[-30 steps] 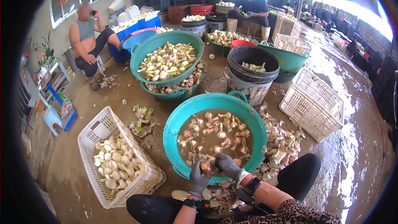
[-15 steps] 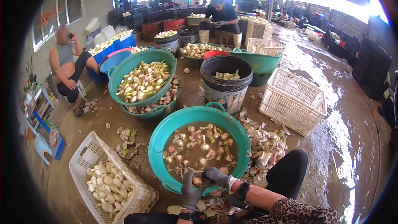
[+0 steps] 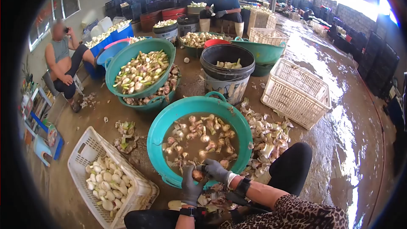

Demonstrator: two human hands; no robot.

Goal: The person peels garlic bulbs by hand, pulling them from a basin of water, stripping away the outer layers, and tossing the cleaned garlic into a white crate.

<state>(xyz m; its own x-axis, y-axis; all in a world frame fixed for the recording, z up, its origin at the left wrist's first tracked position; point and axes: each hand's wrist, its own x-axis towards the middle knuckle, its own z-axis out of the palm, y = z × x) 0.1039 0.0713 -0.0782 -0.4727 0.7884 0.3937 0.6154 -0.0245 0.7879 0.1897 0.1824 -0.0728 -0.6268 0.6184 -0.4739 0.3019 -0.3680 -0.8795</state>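
Over the near rim of a green tub [image 3: 153, 144], my gloved left hand [image 3: 191, 188] is closed around a brownish garlic bulb [image 3: 197, 175]. My gloved right hand [image 3: 217, 171] meets the bulb from the right, its fingers bent and pressed together against it. Whatever lies between those right fingers is hidden. Inside the tub, many unpeeled garlic bulbs [image 3: 204, 138] float in murky water. To the left stands a white plastic crate [image 3: 87, 147] with peeled pale bulbs [image 3: 109, 183] heaped in it.
Peeled skins [image 3: 267, 144] litter the floor right of the tub. Behind are stacked green tubs of garlic [image 3: 142, 74], a black bucket [image 3: 229, 68] and a white crate [image 3: 296, 95]. One person [image 3: 63, 55] sits at left; another [image 3: 220, 8] works at the back.
The whole view has shifted slightly, with the tub and crates now a little higher and further left. Both hands stay together at the garlic bulb.
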